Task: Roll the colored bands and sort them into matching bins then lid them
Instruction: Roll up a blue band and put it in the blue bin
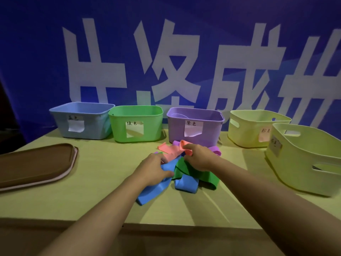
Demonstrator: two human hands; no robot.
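Sorting looks barely begun: the bands (177, 169) lie tangled mid-table before the bins (136, 124). The right hand (198, 157) pinches the pink band (171, 149); the left hand (154, 168) lies flat on the blue band (156, 187). Next, pull pink free and roll it.

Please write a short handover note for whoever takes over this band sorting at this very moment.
Left hand: rests on the blue band in the pile; grip unclear.
Right hand: pinches the pink band, one end curled.
Green band and purple band lie tangled mid-table.
Blue bin, green bin, purple bin and two yellow bins stand open; something pale shows in the purple one.
Brown lids sit stacked at left.
Done: nothing visibly sorted. Left: roll, sort, lid.
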